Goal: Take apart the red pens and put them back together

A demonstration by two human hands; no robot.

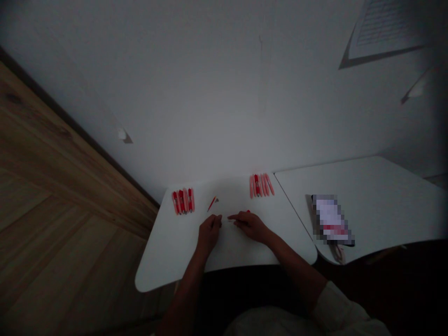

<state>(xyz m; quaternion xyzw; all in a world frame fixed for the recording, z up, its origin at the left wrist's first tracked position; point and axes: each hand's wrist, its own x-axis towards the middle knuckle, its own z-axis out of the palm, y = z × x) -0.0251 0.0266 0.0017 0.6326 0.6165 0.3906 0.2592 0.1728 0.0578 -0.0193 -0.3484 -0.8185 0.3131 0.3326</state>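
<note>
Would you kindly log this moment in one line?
left hand: grip unclear; right hand: index finger extended; pens: two rows; slim red piece: between rows

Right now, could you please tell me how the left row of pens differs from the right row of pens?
The left row of pens shows several dark red pieces among pink ones, while the right row of pens is mostly pink with one dark red piece. The left row lies well away from the table seam; the right row lies near it. Both are laid side by side on the white tabletop.
</note>
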